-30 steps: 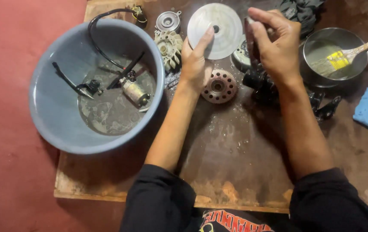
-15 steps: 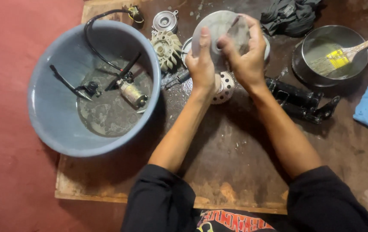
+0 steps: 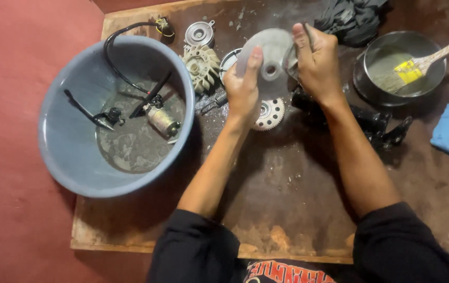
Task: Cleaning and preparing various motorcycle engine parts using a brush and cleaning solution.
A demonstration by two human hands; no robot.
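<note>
One second ago the grey disc (image 3: 270, 63) lay flat on the worktop (image 3: 298, 199), with the left hand (image 3: 243, 91) touching its near edge and the right hand (image 3: 316, 63) just to its right, holding a thin tool. Half a second ago both hands had closed on the disc and begun lifting it. Now the disc is raised and tilted between the two hands, left fingers on its left rim, right hand gripping its right side. The toothed gear (image 3: 268, 113), earlier beside the left wrist, now shows just below the left hand.
</note>
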